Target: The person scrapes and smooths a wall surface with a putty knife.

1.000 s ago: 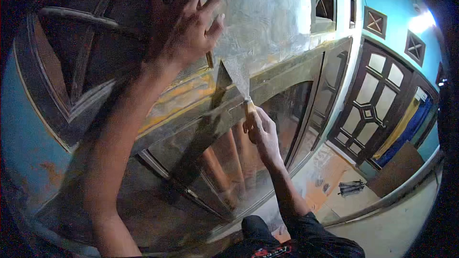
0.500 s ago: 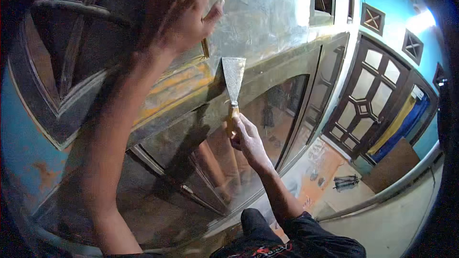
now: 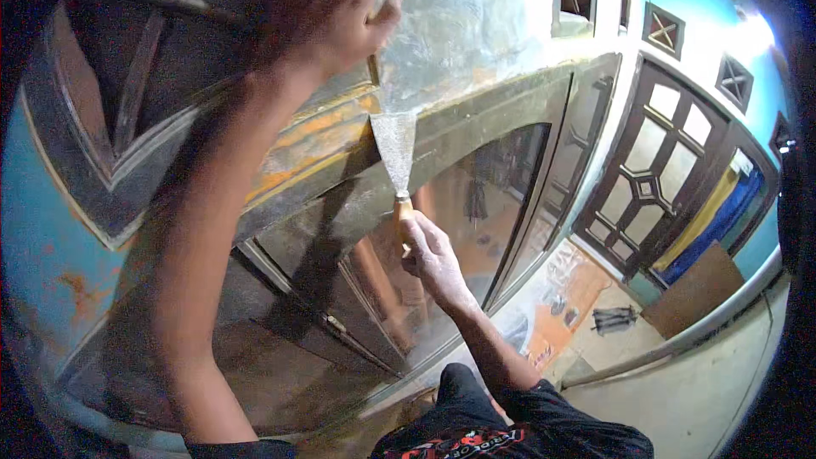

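Grey, blotchy plaster (image 3: 476, 25) spreads above a dark wooden window frame (image 3: 493, 110), with worn yellow-orange paint (image 3: 314, 144) streaking the ledge at its left. Farther right stand a panelled door (image 3: 646, 178) and a blue-and-yellow curtain (image 3: 714, 221). A putty knife (image 3: 393, 149) stands blade up in front of the frame, its broad edge at the border of plaster and frame, just beside the streaked paint; whether the edge presses on the surface cannot be told. The right hand (image 3: 435, 263) has its fingers curled closed around the knife's wooden handle. Higher up, the left hand (image 3: 336, 21) is raised with fingers apart and partly bent, gripping nothing visible; whether its fingertips touch the wall is unclear.
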